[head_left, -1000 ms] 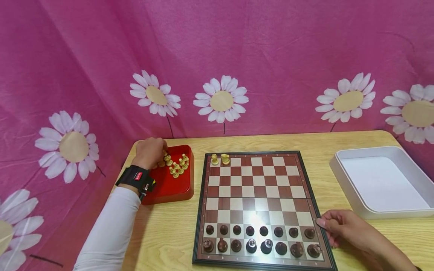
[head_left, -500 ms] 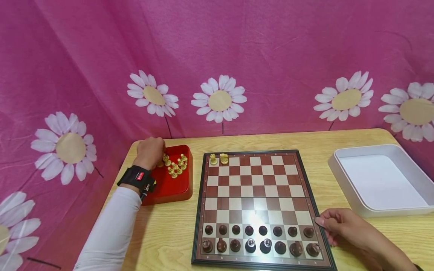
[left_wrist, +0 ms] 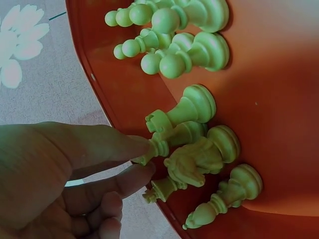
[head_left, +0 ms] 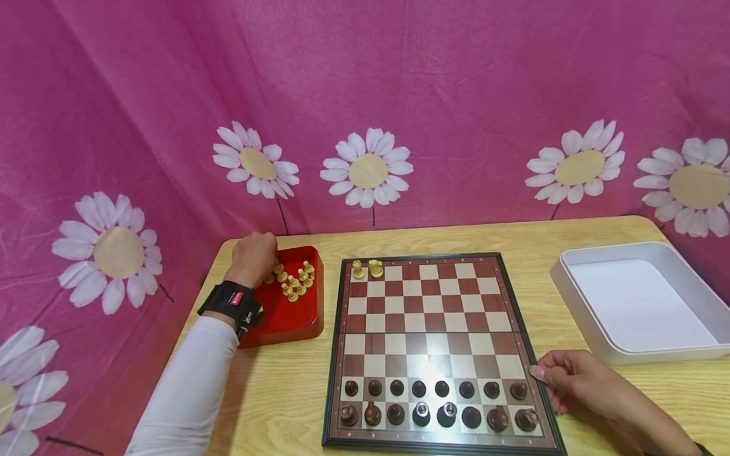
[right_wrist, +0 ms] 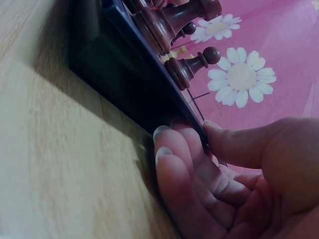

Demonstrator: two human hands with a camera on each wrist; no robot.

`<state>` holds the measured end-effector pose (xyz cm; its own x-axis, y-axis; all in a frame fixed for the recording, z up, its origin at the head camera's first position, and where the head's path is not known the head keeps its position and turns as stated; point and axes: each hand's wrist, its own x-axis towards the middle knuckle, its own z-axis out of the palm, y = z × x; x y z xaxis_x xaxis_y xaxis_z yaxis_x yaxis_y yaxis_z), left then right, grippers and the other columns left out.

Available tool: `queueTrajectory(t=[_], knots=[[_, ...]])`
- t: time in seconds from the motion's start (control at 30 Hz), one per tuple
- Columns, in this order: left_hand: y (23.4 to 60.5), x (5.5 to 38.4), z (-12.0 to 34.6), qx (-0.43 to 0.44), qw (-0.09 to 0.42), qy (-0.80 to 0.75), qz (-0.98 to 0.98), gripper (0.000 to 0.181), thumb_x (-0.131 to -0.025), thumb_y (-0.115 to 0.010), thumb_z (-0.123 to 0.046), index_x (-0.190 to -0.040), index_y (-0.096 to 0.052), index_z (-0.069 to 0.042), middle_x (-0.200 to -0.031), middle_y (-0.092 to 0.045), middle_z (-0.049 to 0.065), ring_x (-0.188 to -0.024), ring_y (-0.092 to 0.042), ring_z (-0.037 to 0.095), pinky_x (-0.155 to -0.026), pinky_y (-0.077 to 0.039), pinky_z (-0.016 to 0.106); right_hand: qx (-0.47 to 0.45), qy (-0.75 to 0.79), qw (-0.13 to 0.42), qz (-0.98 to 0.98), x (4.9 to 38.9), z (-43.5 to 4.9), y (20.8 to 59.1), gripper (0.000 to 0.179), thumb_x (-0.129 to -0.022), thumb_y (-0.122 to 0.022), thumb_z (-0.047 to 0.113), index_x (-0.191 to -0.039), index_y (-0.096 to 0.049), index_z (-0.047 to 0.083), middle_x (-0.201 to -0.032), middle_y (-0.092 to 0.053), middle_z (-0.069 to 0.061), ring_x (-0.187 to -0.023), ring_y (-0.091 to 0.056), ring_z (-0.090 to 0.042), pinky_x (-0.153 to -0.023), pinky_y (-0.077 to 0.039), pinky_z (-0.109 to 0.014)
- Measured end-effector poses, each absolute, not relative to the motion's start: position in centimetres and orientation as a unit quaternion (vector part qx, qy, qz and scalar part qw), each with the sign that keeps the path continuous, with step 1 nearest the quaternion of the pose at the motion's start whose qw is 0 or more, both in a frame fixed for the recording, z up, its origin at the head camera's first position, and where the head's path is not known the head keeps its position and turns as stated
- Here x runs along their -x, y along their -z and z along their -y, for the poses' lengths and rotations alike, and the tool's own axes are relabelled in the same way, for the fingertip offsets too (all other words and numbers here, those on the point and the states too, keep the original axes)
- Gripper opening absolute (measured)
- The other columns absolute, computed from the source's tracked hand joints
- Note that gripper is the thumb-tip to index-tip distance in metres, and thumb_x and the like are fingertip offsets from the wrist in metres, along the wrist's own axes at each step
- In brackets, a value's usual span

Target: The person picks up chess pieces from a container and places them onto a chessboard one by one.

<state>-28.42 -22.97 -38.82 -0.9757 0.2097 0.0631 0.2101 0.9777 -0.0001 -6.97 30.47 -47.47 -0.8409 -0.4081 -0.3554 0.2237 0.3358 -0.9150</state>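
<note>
In the left wrist view, the thumb and forefinger of my left hand pinch the top of a cream chess piece standing in the red tray; its head is partly hidden. Around it stand a rook, a knight and a bishop, with several pawns farther off. My right hand grips the right edge of the chessboard, thumb on the top rim and fingers against the side. Dark pieces, such as a pawn, fill the two near rows.
On the board's far left corner stand a cream rook and a cream knight. A white tray sits at the right of the wooden table. Behind rises a pink flowered cloth.
The head view has shifted slightly. My left hand stays at the red tray's far left corner, now covering a little more of the cream pieces there. My right hand keeps its hold on the board.
</note>
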Motion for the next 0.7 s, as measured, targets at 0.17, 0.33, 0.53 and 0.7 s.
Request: queueTrajectory(t=[0.17,0.33,0.53,0.7], knots=[[39.0,28.4,23.1,0.111,0.034,0.013,0.993,0.009,-0.081,-0.071,-0.010,-0.079,-0.070,-0.002,-0.062,-0.059,0.007,-0.059,-0.054,0.025,-0.054,-0.049,0.037,0.060,0.579,0.277,-0.765,6.9,-30.5,47.5,0.028,-0.099,-0.051,0.020,-0.099,-0.054,-0.008,-0.071,-0.061,-0.011,-0.060,-0.060,-0.021,-0.055,-0.053,-0.036],[38.3,28.4,23.0,0.111,0.032,0.009,0.993,0.009,-0.080,-0.072,-0.011,-0.081,-0.071,-0.002,-0.065,-0.062,0.008,-0.060,-0.054,0.025,-0.056,-0.049,0.037,0.053,0.576,0.283,-0.765,7.0,-30.7,47.5,0.028,-0.098,-0.052,0.021,-0.099,-0.054,-0.007,-0.071,-0.061,-0.012,-0.059,-0.059,-0.021,-0.055,-0.053,-0.035],[36.6,28.0,22.6,0.113,0.045,0.025,0.992,0.013,-0.082,-0.070,-0.011,-0.090,-0.071,0.000,-0.078,-0.067,0.014,-0.069,-0.056,0.029,-0.063,-0.052,0.041,0.053,0.577,0.283,-0.764,7.0,-30.7,47.5,0.030,-0.098,-0.052,0.022,-0.100,-0.054,-0.007,-0.072,-0.061,-0.013,-0.060,-0.059,-0.022,-0.056,-0.053,-0.036],[35.6,27.8,22.3,0.125,0.075,0.025,0.989,0.013,-0.083,-0.069,-0.012,-0.086,-0.072,-0.001,-0.073,-0.066,0.012,-0.068,-0.055,0.028,-0.063,-0.051,0.041,0.054,0.574,0.282,-0.767,7.0,-30.6,47.5,0.029,-0.098,-0.052,0.022,-0.099,-0.054,-0.007,-0.071,-0.061,-0.013,-0.059,-0.059,-0.021,-0.055,-0.053,-0.035]])
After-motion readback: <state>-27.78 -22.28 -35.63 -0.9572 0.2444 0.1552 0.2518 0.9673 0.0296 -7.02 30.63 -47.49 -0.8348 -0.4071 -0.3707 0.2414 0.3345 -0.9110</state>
